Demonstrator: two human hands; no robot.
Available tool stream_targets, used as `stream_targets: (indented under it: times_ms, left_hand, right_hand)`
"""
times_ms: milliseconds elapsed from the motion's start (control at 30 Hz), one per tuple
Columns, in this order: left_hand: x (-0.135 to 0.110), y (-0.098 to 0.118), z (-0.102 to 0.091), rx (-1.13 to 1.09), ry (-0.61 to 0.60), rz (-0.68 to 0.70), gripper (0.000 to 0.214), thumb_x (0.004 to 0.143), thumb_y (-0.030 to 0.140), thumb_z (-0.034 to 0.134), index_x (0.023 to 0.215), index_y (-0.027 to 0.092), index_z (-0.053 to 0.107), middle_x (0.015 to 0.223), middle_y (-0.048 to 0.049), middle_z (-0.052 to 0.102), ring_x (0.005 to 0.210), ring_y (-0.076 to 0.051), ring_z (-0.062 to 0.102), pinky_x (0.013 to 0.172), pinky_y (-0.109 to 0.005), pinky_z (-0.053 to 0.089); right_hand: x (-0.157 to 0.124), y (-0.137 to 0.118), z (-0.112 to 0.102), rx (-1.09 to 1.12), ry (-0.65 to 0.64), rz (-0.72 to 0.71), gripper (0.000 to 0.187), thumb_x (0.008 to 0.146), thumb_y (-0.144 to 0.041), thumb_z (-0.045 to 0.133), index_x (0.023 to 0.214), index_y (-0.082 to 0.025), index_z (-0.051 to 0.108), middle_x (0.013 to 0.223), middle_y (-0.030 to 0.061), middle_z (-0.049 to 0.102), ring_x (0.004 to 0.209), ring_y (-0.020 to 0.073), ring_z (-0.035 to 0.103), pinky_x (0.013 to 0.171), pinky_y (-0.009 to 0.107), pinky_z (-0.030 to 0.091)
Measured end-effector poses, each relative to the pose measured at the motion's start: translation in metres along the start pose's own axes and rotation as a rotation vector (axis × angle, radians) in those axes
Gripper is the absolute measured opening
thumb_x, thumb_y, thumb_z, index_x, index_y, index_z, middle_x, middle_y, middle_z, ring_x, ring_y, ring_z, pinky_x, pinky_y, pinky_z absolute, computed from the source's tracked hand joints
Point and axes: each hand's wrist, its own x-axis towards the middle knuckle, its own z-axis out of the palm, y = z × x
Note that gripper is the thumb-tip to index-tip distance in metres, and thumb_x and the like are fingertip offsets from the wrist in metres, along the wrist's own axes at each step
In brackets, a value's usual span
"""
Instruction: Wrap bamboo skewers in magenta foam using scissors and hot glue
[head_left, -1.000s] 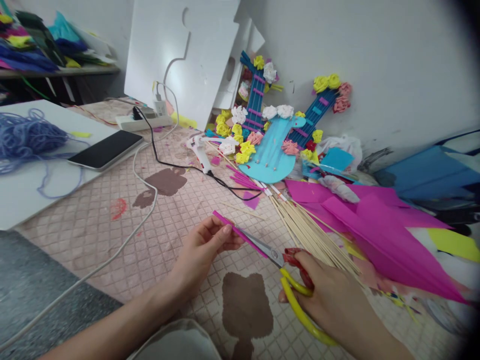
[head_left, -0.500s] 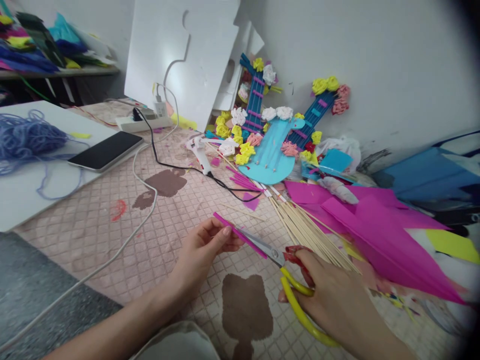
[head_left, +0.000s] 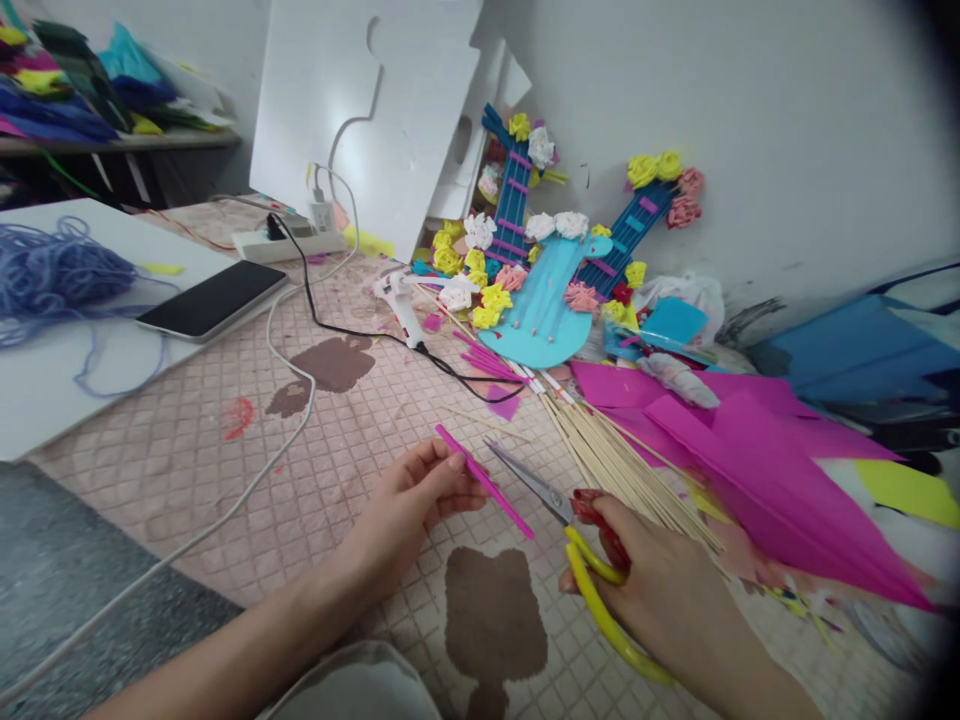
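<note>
My left hand pinches a thin magenta strip that slants down to the right above the pink floor mat. My right hand is closed on yellow-handled scissors; their blades point up-left and lie just right of the strip, apart from it. A bundle of thin wooden sticks lies right behind the scissors. Large magenta paper sheets spread to the right.
Blue paper guitars with paper flowers lean on the wall. A glue gun with a black cord, a power strip, a phone and purple yarn on a white board sit to the left. My knee shows at the bottom.
The scissors have drawn away to the right from the magenta strip; earlier the blades lay along it. The left hand still holds the strip in place.
</note>
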Motion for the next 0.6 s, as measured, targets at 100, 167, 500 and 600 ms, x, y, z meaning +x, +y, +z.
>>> stream_targets:
  times_ms: [100,167,500,600]
  left_hand:
    - [-0.0006,-0.0008,-0.0001,-0.005,0.001,-0.01,0.022,0.081,0.035,0.069,0.086,0.015,0.061,0.082,-0.0018,0.066,0.073,-0.011,0.063,0.074,-0.026,0.054]
    - [-0.0012,-0.0007,0.0003,0.024,0.007,0.009,0.021,0.08,0.034,0.07,0.085,0.015,0.061,0.082,-0.0015,0.066,0.073,-0.011,0.063,0.073,-0.026,0.054]
    - [-0.0012,-0.001,0.0005,0.096,0.018,0.063,0.019,0.081,0.033,0.069,0.083,0.016,0.062,0.08,-0.001,0.064,0.074,-0.011,0.062,0.074,-0.025,0.053]
    - [-0.0011,-0.0028,-0.0014,0.028,0.01,0.014,0.017,0.083,0.032,0.067,0.086,0.016,0.061,0.082,-0.0011,0.064,0.075,-0.011,0.062,0.075,-0.025,0.053]
  right_hand:
    - [-0.0027,0.0004,0.0031,0.027,-0.012,0.018,0.039,0.07,-0.042,0.071,0.099,-0.022,0.054,0.069,-0.0026,0.066,0.054,0.0188,0.064,0.049,0.028,0.043]
    - [-0.0042,-0.0004,0.0031,0.046,-0.033,0.036,0.039,0.07,-0.042,0.072,0.098,-0.022,0.054,0.067,-0.0033,0.065,0.054,0.0185,0.064,0.05,0.028,0.043]
    - [-0.0017,-0.0048,-0.0025,0.097,-0.091,0.082,0.039,0.068,-0.038,0.072,0.099,-0.022,0.055,0.061,-0.0047,0.061,0.051,0.0173,0.06,0.049,0.026,0.041]
    - [-0.0017,-0.0031,-0.0001,0.109,-0.092,0.087,0.04,0.068,-0.036,0.072,0.1,-0.021,0.054,0.07,-0.0024,0.065,0.058,0.018,0.063,0.053,0.027,0.044]
